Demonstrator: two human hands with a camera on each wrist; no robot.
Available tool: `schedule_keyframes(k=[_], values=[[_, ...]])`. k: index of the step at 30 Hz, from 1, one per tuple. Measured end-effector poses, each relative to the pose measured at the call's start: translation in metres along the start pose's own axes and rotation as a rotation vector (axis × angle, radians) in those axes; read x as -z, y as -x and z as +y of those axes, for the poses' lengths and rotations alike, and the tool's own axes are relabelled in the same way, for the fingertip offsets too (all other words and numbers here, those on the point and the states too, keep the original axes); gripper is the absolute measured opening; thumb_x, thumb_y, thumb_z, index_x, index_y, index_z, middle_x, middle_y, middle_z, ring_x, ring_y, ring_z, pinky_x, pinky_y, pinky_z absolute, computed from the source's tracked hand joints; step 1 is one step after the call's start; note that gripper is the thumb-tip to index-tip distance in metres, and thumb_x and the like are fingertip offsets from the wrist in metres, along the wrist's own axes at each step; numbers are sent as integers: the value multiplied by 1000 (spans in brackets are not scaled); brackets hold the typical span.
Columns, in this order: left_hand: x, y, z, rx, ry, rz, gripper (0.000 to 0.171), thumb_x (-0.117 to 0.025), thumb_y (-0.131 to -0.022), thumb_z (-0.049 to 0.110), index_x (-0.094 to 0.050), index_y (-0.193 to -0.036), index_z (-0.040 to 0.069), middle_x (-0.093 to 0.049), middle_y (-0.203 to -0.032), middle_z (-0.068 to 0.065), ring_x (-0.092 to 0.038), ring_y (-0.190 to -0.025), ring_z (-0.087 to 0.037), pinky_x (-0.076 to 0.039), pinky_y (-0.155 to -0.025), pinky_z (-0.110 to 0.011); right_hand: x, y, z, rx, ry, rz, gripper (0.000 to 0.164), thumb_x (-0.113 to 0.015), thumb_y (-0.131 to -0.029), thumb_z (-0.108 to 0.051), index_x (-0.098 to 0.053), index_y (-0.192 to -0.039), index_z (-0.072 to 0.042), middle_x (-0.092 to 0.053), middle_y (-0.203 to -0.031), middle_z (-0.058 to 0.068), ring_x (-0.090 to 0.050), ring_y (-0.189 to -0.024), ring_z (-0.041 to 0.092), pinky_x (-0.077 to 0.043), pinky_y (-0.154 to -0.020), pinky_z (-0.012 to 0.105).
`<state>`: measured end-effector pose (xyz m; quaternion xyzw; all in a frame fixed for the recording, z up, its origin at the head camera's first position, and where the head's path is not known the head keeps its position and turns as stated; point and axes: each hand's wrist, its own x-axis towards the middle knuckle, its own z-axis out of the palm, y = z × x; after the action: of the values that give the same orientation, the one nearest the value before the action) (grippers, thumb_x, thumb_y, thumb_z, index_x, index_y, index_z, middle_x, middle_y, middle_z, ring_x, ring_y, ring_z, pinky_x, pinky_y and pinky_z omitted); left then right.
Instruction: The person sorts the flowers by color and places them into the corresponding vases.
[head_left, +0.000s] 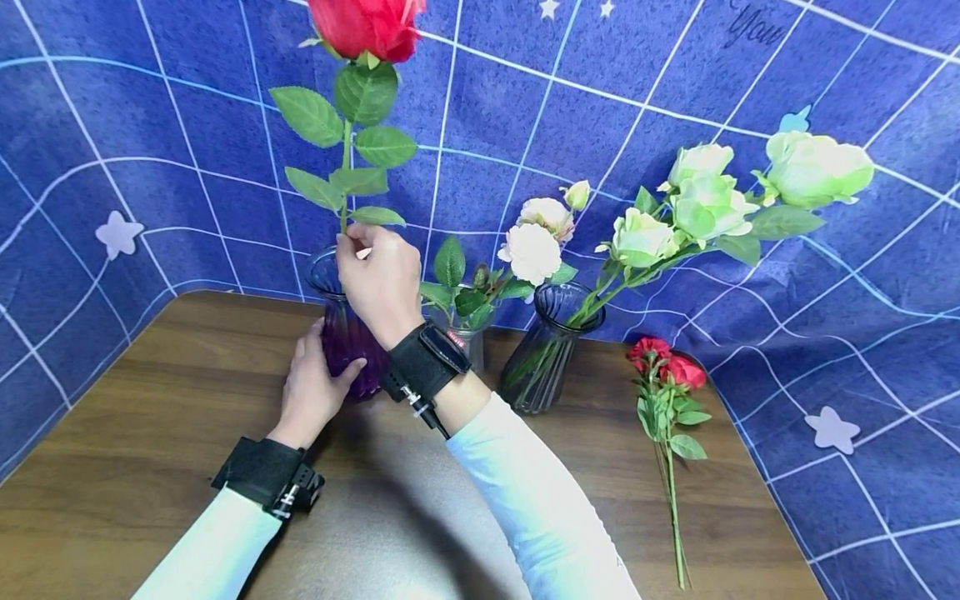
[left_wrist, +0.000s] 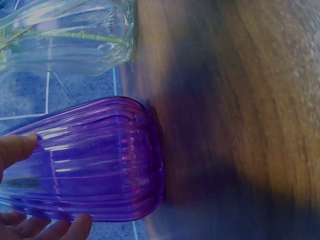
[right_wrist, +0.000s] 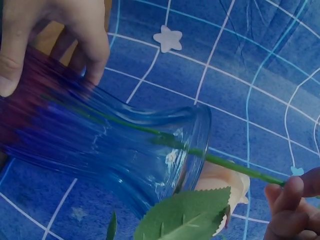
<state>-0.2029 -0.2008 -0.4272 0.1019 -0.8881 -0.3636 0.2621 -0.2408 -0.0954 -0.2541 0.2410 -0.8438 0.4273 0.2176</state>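
Observation:
My left hand (head_left: pixel 309 383) grips the side of a ribbed glass vase (left_wrist: pixel 100 165), purple below and bluer toward its flared mouth, with thumb and fingers on opposite sides. The vase stands upright at the left back of the table. Just over its rim, my right hand (head_left: pixel 384 283) pinches the green stem (right_wrist: pixel 240 170) of a large red rose (head_left: pixel 367 29). Upright, the rose rises above the hand with several leaves along it. In the right wrist view the lower stem runs through the mouth and down inside the vase.
Beside the purple vase, a clear vase (head_left: pixel 471 346) holds pale pink flowers (head_left: pixel 531 252). Right of it stands a dark grey ribbed vase (head_left: pixel 536 375) with pale green roses (head_left: pixel 708 204) leaning right. Red flowers (head_left: pixel 682 372) lie on the wooden table (head_left: pixel 187 400) at the right. Blue patterned cloth (head_left: pixel 217 142) hangs behind.

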Motion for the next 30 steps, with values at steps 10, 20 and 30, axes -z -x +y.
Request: schedule_keyframes(k=[10, 20, 30], values=[[1, 0, 0, -14, 12, -9, 78, -72, -81, 22, -28, -140, -3, -45, -119, -32, -47, -107, -49, -39, -83, -62, -4, 15, 1, 53, 90, 46, 16, -60, -89, -19, -74, -94, -15, -72, -82, -6, -66, -67, 3, -43, -55, 15], [0, -1, 0, 8, 9, -28, 79, -71, -82, 23, -26, -142, -1, -44, -121, -31, -46, -109, -49, -38, -86, -61, -8, 18, 10, 7, 218, 33, 15, -61, -87, -25, -74, -80, -22, -68, -68, -9, -65, -66, 11, -43, -50, 24], [4, 0, 4, 61, -13, -78, 80, -68, -84, 25, -21, -144, -1, -39, -130, -31, -42, -116, -50, -37, -88, -63, -13, 15, 21, -128, 295, -69, 21, -58, -88, -26, -70, -70, -27, -60, -61, -8, -56, -54, 9, -34, -42, 24]])
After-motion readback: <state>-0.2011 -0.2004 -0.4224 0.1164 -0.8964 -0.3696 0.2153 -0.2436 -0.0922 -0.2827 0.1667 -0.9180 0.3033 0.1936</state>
